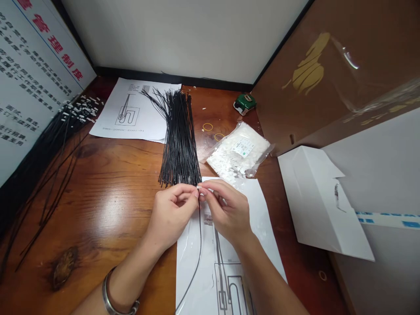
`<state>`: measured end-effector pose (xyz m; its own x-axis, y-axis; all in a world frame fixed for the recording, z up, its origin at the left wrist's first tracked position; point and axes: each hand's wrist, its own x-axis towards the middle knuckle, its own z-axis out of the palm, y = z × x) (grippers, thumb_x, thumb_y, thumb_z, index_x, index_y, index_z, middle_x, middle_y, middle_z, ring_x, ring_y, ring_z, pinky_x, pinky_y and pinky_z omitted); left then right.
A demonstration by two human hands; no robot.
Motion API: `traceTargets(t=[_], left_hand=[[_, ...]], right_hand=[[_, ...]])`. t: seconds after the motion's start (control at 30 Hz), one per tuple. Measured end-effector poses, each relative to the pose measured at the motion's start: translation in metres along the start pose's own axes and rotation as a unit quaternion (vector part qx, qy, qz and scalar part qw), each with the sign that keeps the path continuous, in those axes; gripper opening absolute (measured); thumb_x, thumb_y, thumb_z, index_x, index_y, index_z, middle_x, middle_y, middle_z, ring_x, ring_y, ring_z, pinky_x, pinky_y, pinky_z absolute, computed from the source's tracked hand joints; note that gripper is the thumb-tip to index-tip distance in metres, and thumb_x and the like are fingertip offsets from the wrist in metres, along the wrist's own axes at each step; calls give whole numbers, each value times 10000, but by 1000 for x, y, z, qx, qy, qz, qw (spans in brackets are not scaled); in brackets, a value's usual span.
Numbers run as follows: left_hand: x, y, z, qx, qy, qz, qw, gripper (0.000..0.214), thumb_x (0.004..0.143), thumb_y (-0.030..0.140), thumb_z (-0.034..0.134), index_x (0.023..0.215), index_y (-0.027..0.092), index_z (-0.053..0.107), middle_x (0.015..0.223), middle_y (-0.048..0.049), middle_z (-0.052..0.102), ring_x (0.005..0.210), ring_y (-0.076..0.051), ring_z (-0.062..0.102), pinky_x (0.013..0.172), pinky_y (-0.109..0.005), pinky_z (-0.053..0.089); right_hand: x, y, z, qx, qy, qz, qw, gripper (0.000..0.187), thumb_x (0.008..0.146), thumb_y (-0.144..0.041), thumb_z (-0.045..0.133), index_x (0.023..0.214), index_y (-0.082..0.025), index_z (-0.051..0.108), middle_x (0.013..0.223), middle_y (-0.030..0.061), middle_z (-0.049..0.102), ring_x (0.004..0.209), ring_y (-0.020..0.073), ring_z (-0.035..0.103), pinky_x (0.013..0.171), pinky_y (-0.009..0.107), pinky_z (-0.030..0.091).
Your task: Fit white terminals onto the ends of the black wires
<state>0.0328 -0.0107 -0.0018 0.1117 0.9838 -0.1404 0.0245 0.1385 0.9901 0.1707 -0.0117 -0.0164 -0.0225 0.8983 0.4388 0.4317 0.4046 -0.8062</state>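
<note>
My left hand [172, 214] and my right hand [226, 210] meet fingertip to fingertip over a printed sheet [259, 218] near the table's front. Both are closed in a pinch. Between them they hold one thin black wire [198, 245] that trails down toward me, with a small white piece [198, 187] at its top end. Just beyond the fingers lies a thick bundle of black wires [180, 140]. A clear bag of small white parts [238, 151] lies to the right of the bundle.
Several finished wires with white ends [70, 116] fan out at the far left, beside a leaning notice board [29, 78]. Another drawing sheet [134, 109], yellow rubber bands [208, 127], a green tape measure [244, 103], a brown carton [328, 74] and a white box [323, 205] surround the wooden table [108, 188].
</note>
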Motion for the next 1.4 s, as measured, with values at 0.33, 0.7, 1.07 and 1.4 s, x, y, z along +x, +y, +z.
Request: traceTargets(t=[0.33,0.7,1.07,1.4], left_hand=[[0,1,0,13,-24,-10,1000,167,863,253,573,815,147,692,707,-22,698,655,-129,645,610,-213,493],[0,1,0,-34,-42,-19,998,179,895,273,555,808,140,638,757,-36,698,673,-117,642,631,-210,509],[0,-1,0,-27,-35,-29,999,171,883,262,558,790,140,634,738,-41,702,664,-131,652,642,-230,522],[0,1,1,-22,-24,-30,999,168,870,247,564,766,135,634,716,-39,698,649,-124,642,624,-215,511]], right_hand=[[0,0,0,-5,-5,27,1000,133,884,-151,546,902,-215,662,796,24,706,653,138,651,553,277,526],[3,0,-4,-45,-40,-23,998,152,907,-133,500,903,-216,627,808,20,698,729,143,648,646,284,527],[4,1,-7,-95,-71,-55,991,188,915,-130,461,899,-222,625,815,27,699,741,152,652,645,283,523],[4,0,-7,-82,-80,-56,992,189,911,-119,460,890,-214,621,810,23,698,732,147,649,637,276,518]])
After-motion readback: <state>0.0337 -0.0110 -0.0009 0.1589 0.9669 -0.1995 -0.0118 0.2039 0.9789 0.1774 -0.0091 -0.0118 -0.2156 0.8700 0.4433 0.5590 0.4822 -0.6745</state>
